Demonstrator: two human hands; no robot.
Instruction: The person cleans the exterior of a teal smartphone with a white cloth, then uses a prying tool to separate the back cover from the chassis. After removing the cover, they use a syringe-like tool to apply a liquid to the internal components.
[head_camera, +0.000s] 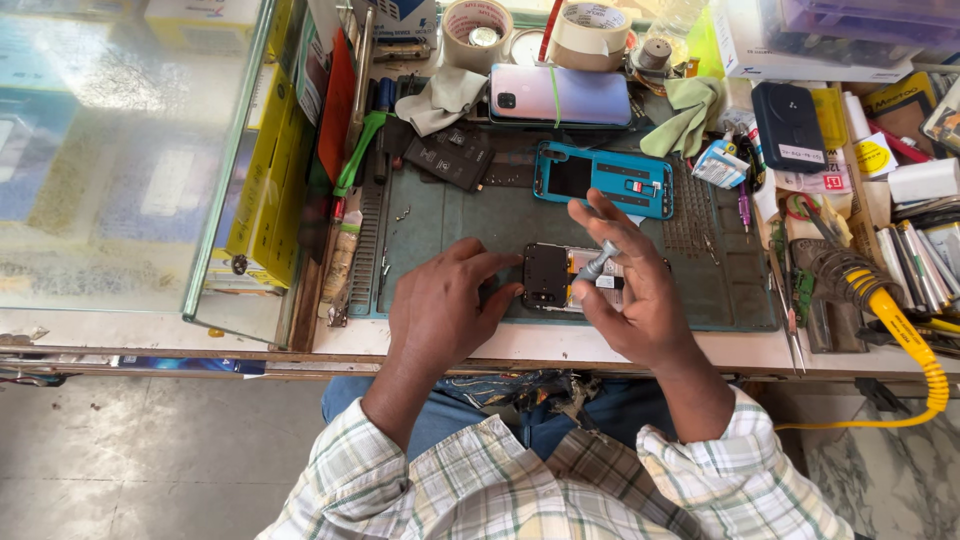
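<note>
Pinching screwdriver (598, 262) – right hand (635, 290) | left hand (445, 305) grip spread, steadying phone (560, 277) near mat (450, 215) edge

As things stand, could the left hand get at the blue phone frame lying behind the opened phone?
Probably yes. The left hand rests on the opened phone, and bare mat lies between it and the blue frame; only the right hand is close by.

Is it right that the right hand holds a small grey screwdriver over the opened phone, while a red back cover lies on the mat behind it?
Not quite. In the head view the back cover behind the opened phone is blue, not red. The rest holds: the right hand holds a small grey screwdriver over the phone, on the mat.
</note>
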